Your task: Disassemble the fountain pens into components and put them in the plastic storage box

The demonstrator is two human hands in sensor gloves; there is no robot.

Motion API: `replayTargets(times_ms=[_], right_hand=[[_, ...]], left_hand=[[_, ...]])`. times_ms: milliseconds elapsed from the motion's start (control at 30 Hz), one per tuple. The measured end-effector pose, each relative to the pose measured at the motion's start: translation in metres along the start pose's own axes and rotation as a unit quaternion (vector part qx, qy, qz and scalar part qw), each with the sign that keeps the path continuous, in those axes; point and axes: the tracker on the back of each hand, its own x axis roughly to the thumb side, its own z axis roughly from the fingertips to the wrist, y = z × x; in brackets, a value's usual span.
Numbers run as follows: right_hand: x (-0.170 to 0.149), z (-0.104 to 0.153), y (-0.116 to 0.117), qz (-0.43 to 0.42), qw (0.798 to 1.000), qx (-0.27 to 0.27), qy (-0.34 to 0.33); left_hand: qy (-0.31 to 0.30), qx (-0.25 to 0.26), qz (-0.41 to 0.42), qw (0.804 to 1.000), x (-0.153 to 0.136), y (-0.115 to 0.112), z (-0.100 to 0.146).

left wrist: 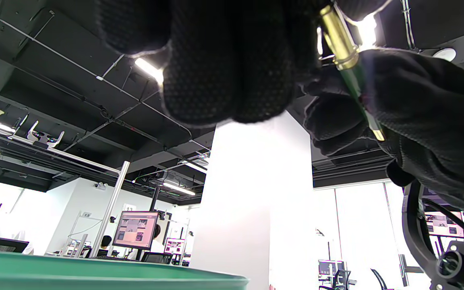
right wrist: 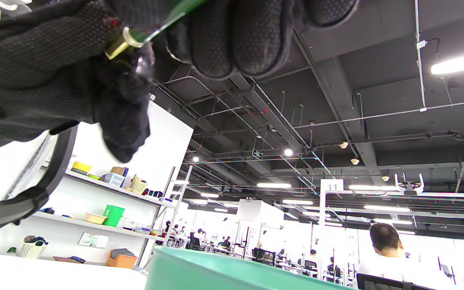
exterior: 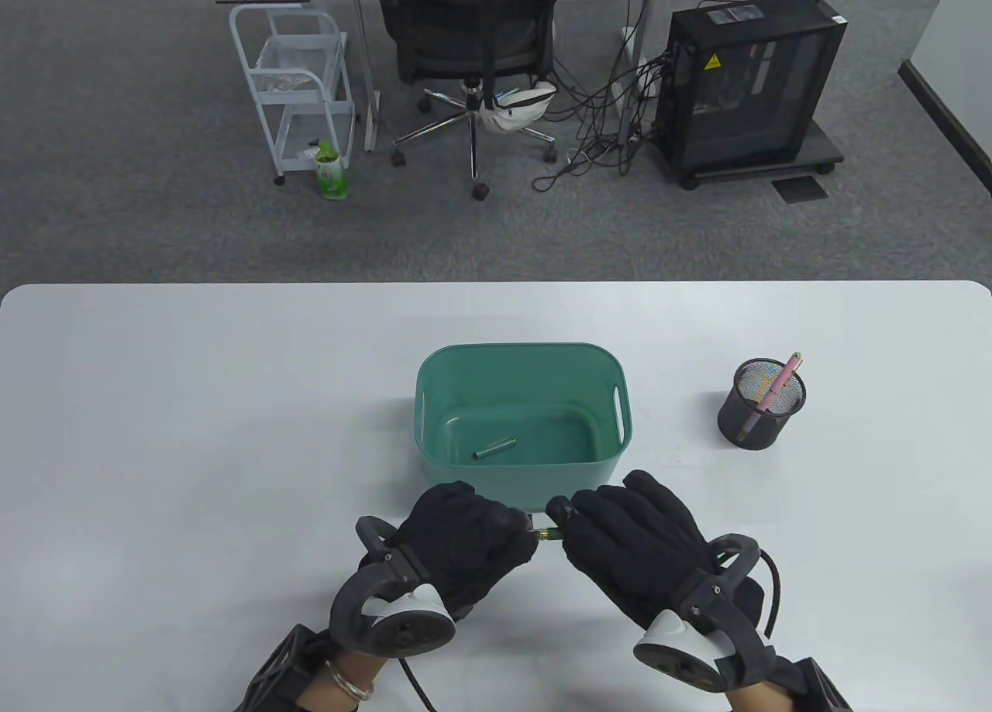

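Both gloved hands meet just in front of the green storage box, holding one green fountain pen with gold bands between them. My left hand grips the pen's left end and my right hand grips its right end. In the left wrist view the pen runs from my left fingers into the right glove. The right wrist view shows the pen under my right fingers. A green pen part lies on the box floor. A pink pen stands in the black mesh cup.
The mesh cup stands to the right of the box. White table spreads left and right of the hands. The box's green rim shows low in both wrist views. An office chair, a cart and a computer case stand beyond the table.
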Motion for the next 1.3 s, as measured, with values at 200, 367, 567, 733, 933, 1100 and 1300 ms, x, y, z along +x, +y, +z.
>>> replayTargets(times_ms=[200, 367, 567, 733, 933, 1100, 1300], right_hand=[[-0.0023, 0.0003, -0.0013, -0.004, 1.0, -0.003, 0.007], [-0.0031, 0.0005, -0.0011, -0.005, 1.0, -0.002, 0.008], [-0.0035, 0.0007, -0.0014, -0.005, 1.0, -0.004, 0.008], [-0.0039, 0.0008, -0.0009, -0.003, 1.0, -0.001, 0.008], [-0.0033, 0.0007, -0.0009, -0.004, 1.0, -0.003, 0.005], [-0.0026, 0.0008, -0.0012, -0.005, 1.0, -0.003, 0.004], [-0.0013, 0.0011, -0.0017, -0.006, 1.0, -0.005, 0.0]], left_hand=[[-0.006, -0.004, -0.01, 1.0, 0.0025, 0.0005, 0.0011], [-0.011, -0.007, -0.022, 1.0, 0.0058, -0.0018, 0.0009], [-0.008, -0.002, -0.025, 1.0, 0.0059, -0.0013, 0.0009], [-0.009, -0.005, -0.026, 1.0, 0.0057, -0.0024, 0.0005], [-0.01, -0.004, -0.017, 1.0, 0.0048, -0.0021, 0.0005], [-0.011, -0.002, -0.01, 1.0, 0.0037, -0.0017, 0.0002], [-0.014, 0.002, 0.0, 1.0, 0.0025, -0.001, 0.0002]])
